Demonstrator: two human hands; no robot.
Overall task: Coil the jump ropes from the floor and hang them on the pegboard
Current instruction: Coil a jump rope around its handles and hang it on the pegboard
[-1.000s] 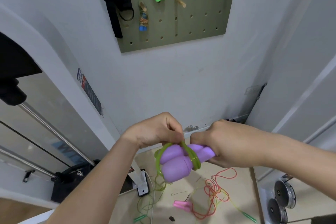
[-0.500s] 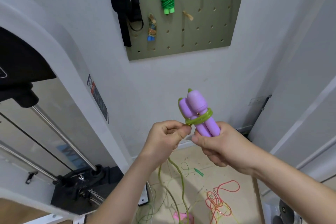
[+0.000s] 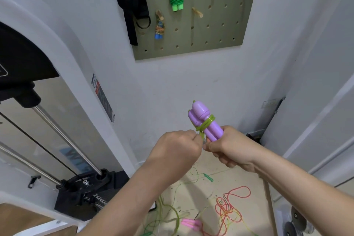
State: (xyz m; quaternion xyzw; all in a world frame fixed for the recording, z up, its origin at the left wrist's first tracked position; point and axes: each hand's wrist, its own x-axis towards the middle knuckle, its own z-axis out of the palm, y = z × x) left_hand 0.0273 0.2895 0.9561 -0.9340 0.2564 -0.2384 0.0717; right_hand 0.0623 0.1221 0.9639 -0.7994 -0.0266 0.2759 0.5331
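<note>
Right hand (image 3: 231, 147) is gripping purple plastic handles (image 3: 201, 113); left hand (image 3: 176, 149) is pinching yellow-green cord (image 3: 206, 123), winding; more wraps likely needed.

Single head view — faces forward-down toward pegboard (image 3: 220, 30) wall, hands close below.

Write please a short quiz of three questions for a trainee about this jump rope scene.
1. True or false: the left hand grips the purple handles.
2. The cord wound round these handles is: A red, B yellow-green, C blue.
3. Fill in: the pink handles lie on the ____.
Key: 1 false, the right hand grips them; 2 B; 3 floor.
</note>
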